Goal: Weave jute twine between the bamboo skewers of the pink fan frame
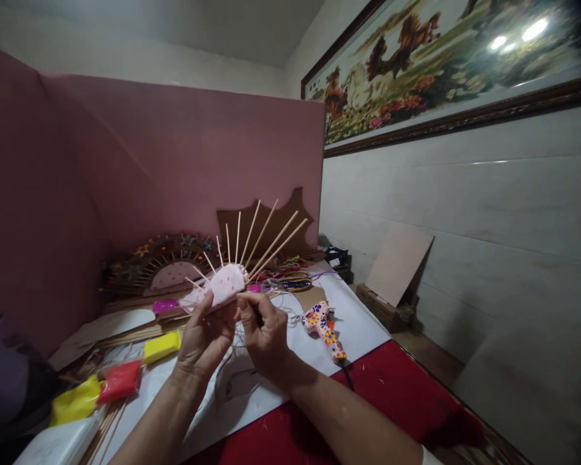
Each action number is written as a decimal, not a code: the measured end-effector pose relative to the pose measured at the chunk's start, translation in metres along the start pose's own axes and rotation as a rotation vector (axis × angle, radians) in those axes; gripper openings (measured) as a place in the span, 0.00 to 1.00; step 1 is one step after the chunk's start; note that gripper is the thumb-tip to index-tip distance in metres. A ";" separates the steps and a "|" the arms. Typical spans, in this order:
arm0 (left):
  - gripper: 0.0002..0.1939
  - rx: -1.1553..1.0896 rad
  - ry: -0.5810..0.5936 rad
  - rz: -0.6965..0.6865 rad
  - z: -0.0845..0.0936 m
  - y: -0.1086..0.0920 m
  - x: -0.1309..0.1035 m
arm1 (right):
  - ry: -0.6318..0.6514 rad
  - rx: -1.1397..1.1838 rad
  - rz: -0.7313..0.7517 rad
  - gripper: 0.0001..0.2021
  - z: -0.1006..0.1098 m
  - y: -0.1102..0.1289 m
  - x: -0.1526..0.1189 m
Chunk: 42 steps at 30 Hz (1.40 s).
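Observation:
My left hand [207, 334] grips a pale pink, red-dotted fabric-covered piece [228, 280] from below, thumb on its front. Several thin wooden sticks [250, 234] fan up and outward from the piece's far edge. At its lower right end my right hand [264, 330] is closed in a pinch; whatever lies between those fingertips is too small to make out. To the right of my right hand, a flower-patterned glue gun [322, 328] lies on the white sheet [363, 326]. Behind the hands are scissors [297, 283].
At the back left stands a decorated brown fan-shaped piece [174, 274]; a jagged brown board [283, 223] leans against the pink partition [188, 148]. Yellow [161, 347] and red packets [119, 381] lie on the left. Red cloth [392, 394] covers the near right.

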<state>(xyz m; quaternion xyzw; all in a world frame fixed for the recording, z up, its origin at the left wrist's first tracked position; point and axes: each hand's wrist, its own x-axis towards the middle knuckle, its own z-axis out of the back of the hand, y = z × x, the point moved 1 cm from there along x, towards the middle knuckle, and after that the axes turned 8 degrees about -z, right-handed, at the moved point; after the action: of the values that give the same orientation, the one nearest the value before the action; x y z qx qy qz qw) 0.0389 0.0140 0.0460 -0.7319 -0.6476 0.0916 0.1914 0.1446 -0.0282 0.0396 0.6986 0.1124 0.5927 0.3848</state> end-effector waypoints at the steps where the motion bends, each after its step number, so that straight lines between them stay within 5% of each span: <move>1: 0.18 0.009 0.009 0.006 0.001 0.000 0.000 | 0.001 0.094 -0.113 0.09 -0.001 0.002 0.001; 5: 0.19 0.013 0.037 0.012 0.004 0.002 0.000 | 0.013 0.503 -0.450 0.17 -0.005 0.006 0.006; 9: 0.20 0.009 0.003 0.019 0.005 0.002 0.001 | 0.036 0.684 -0.589 0.17 -0.006 0.006 0.009; 16: 0.20 0.025 0.052 0.010 0.007 0.001 0.003 | 0.046 0.767 -0.643 0.16 -0.005 0.002 0.010; 24: 0.18 0.087 -0.021 -0.101 -0.006 0.009 -0.002 | -0.057 0.908 -0.700 0.13 -0.010 -0.017 0.011; 42: 0.11 0.195 -0.021 -0.084 0.002 0.020 -0.003 | -0.037 0.935 -0.792 0.15 -0.015 -0.030 0.012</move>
<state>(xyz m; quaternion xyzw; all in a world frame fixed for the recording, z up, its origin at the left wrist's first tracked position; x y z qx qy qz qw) 0.0564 0.0099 0.0358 -0.6810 -0.6676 0.1540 0.2585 0.1431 0.0054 0.0284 0.7087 0.6050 0.2802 0.2306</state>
